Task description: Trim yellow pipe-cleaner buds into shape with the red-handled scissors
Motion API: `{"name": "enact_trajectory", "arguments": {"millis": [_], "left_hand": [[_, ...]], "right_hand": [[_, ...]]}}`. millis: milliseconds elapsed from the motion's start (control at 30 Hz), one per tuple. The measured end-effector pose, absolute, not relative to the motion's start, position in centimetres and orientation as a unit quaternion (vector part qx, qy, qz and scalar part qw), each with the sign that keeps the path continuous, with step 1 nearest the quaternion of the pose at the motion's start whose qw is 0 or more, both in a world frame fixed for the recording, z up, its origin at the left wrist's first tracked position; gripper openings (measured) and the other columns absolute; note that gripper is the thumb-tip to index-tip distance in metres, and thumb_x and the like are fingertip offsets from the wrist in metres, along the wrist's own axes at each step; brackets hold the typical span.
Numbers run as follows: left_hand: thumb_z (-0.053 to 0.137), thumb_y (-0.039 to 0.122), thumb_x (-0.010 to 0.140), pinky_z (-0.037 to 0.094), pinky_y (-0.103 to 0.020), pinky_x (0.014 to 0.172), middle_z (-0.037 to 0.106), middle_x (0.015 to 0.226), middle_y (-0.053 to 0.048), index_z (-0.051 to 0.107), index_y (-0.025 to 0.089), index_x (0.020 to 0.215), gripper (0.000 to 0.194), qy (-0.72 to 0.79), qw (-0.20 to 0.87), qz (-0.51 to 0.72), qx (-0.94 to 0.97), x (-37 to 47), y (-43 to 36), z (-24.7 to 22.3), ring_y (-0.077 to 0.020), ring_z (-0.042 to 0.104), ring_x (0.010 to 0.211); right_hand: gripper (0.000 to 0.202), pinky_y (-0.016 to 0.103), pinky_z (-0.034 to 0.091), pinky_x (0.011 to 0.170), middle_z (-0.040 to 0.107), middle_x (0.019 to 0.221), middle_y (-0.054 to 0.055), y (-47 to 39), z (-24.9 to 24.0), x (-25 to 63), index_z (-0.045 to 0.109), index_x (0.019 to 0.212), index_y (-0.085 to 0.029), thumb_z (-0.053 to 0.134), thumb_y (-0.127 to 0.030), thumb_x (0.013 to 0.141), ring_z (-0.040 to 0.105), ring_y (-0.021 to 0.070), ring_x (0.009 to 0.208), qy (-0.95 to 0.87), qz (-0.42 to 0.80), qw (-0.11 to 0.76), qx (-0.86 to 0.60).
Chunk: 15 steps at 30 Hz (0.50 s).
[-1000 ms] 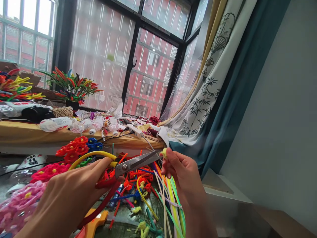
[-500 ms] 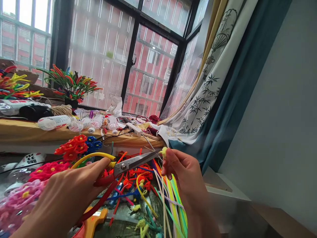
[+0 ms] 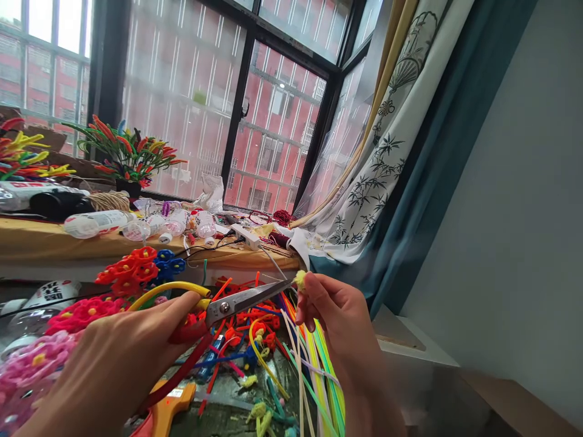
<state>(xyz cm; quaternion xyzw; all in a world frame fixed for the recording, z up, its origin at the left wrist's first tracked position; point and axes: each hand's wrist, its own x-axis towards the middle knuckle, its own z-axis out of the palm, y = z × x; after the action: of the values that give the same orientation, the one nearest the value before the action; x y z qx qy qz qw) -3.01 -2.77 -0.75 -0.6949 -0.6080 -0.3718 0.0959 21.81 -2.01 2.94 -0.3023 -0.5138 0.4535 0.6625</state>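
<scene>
Red-handled scissors [image 3: 248, 297] are gripped in my left hand [image 3: 122, 346], their blades nearly together and pointing right. A yellow fuzzy strip [image 3: 170, 285] also sits between the fingers of that hand and arches to the left. My right hand [image 3: 339, 315] pinches a small pale yellow fuzzy piece [image 3: 300, 280] between thumb and fingers. The scissor tips are right beside this piece; whether they touch it I cannot tell. Beneath my right hand lies a bundle of long green, yellow and white strips [image 3: 321, 376].
Red, blue and pink fuzzy flowers [image 3: 130, 270] stand at the left. Orange pliers-like tool [image 3: 170, 409] and loose coloured pieces [image 3: 262, 413] lie below. Behind, a ledge [image 3: 91, 246] carries plastic bottles [image 3: 98, 223], a power strip [image 3: 247, 237] and a potted bouquet [image 3: 132, 152]. Curtains hang at right.
The view has shifted slightly. The scissors and my left hand have moved a little to the left; my right hand holds the yellow piece almost as before.
</scene>
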Motion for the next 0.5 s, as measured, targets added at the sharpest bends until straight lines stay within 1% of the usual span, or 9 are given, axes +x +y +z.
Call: {"name": "enact_trajectory", "arguments": {"millis": [133,267,400,500], "left_hand": [[0.043,0.036,0.088,0.016,-0.028,0.058,0.080,0.069,0.001,0.074,0.033,0.088,0.031,-0.608,0.116,-0.339,-0.708,-3.41,-2.69,-1.11,-0.0258,0.075,0.064],[0.045,0.032,0.083,0.020,-0.025,0.057,0.079,0.068,0.002,0.072,0.033,0.085,0.027,-0.610,0.109,-0.343,-0.706,-3.57,-2.78,-1.21,-0.0255,0.076,0.064],[0.043,0.035,0.086,0.021,-0.027,0.058,0.078,0.065,0.001,0.069,0.032,0.077,0.028,-0.620,0.098,-0.331,-0.705,-3.30,-3.00,-0.91,-0.0265,0.074,0.062],[0.039,0.036,0.091,0.018,-0.029,0.060,0.076,0.063,0.001,0.070,0.032,0.079,0.033,-0.618,0.108,-0.325,-0.708,-3.07,-2.95,-0.80,-0.0286,0.073,0.061]], "right_hand": [[0.038,0.020,0.038,0.046,0.064,0.054,-0.002,-1.98,2.79,21.92,0.077,0.062,-0.017,0.099,-0.047,0.068,0.055,0.0093,0.046,-0.520,0.453,0.658,-0.301],[0.039,0.021,0.038,0.045,0.063,0.054,-0.001,-2.12,2.86,21.86,0.076,0.062,-0.017,0.099,-0.048,0.066,0.054,0.0103,0.047,-0.516,0.455,0.658,-0.305],[0.040,0.021,0.037,0.045,0.062,0.054,-0.002,-2.06,2.93,21.78,0.074,0.060,-0.017,0.099,-0.048,0.067,0.054,0.0102,0.046,-0.514,0.456,0.659,-0.307],[0.041,0.021,0.037,0.044,0.062,0.054,-0.001,-1.79,2.86,21.72,0.073,0.059,-0.017,0.098,-0.048,0.067,0.054,0.0102,0.046,-0.510,0.457,0.659,-0.310]]}}
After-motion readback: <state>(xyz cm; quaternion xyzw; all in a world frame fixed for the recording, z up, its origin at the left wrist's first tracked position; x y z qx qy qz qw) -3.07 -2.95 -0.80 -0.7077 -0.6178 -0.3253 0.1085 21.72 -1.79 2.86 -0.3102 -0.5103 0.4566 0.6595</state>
